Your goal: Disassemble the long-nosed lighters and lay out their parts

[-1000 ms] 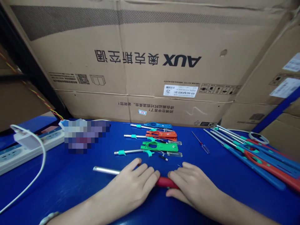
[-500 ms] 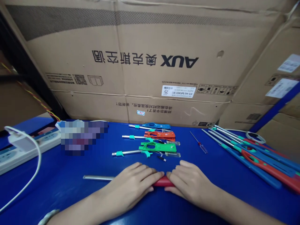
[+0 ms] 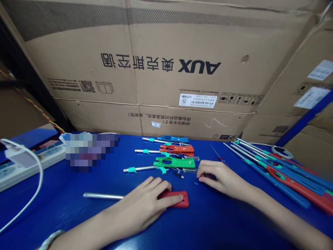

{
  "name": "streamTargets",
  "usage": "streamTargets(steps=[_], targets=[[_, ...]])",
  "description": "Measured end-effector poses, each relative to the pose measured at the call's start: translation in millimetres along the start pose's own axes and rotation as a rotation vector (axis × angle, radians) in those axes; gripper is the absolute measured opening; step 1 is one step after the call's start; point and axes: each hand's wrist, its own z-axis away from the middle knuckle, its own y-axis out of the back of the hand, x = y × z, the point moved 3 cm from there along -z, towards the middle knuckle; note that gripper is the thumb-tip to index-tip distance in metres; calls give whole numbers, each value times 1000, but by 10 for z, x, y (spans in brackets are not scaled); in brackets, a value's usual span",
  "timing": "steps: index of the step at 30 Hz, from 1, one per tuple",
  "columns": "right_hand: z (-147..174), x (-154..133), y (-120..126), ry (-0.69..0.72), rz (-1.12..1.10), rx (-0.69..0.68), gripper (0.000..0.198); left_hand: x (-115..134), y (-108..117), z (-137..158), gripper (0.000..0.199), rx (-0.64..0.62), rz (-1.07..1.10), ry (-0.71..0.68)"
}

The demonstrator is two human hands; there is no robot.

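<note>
A red long-nosed lighter [image 3: 182, 201] with a silver metal tube lies low over the blue table. My left hand [image 3: 148, 201] is wrapped over its handle, with a fingertip on the handle's right end and the tube sticking out to the left. My right hand [image 3: 221, 177] is off the lighter, fingers bent and a small gap between thumb and fingertips; nothing shows in them. Just below those fingertips a tiny silver pin-like piece [image 3: 196, 183] rests on the table. Beside them is the end of a clear tube [image 3: 189, 170], near a green lighter shell [image 3: 179, 163].
Orange [image 3: 177, 150] and blue lighter shells [image 3: 174, 139] with metal tubes lie behind. A small screwdriver [image 3: 218, 153] is partly hidden by my right hand. Several whole lighters [image 3: 293, 177] lie at right. A power strip [image 3: 54, 152] is at left; a cardboard box [image 3: 156, 83] stands behind.
My right hand has let go of the red lighter and moved up and right. My left hand still holds the lighter, and more of its right end now shows.
</note>
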Motion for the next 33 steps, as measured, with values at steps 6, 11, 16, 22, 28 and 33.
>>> streamTargets(steps=[6,11,16,22,28,33], targets=[[-2,-55,-96,27,48,-85,10,-51,32,-12,49,-18,35,36],[-9,-70,-151,93,136,-87,15,-46,30,-13,48,-11,35,47],[0,-34,-208,127,178,-56,19,-45,26,-17,45,-8,35,56],[-24,-137,-237,127,133,34,24,-40,29,-19,46,-19,34,56],[-27,-342,-312,114,-19,130,23,-31,8,-20,47,-31,6,46],[-31,-399,-373,184,60,175,29,-29,-33,-14,47,-61,-25,48]])
